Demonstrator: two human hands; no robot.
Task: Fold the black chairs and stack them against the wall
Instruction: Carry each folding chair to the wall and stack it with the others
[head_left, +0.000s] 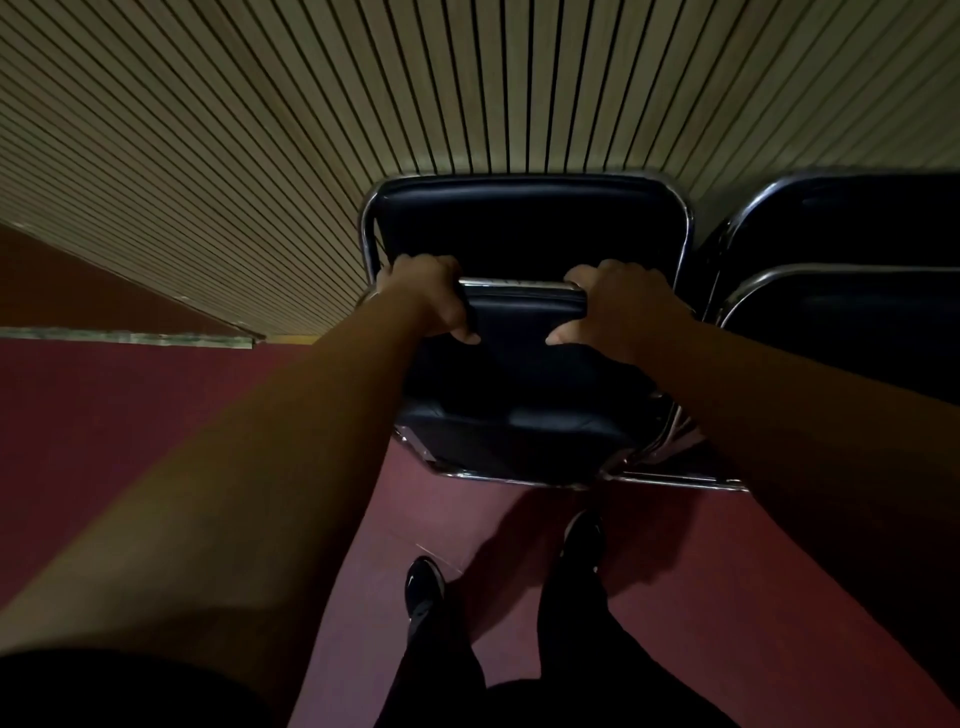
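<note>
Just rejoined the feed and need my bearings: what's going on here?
A person faces the slatted wall, left hand and right hand both gripping the top bar of a black chair that looks folded. It stands upright just in front of another chair set against the wall. More folded chairs stand to its right, on the red floor.
</note>
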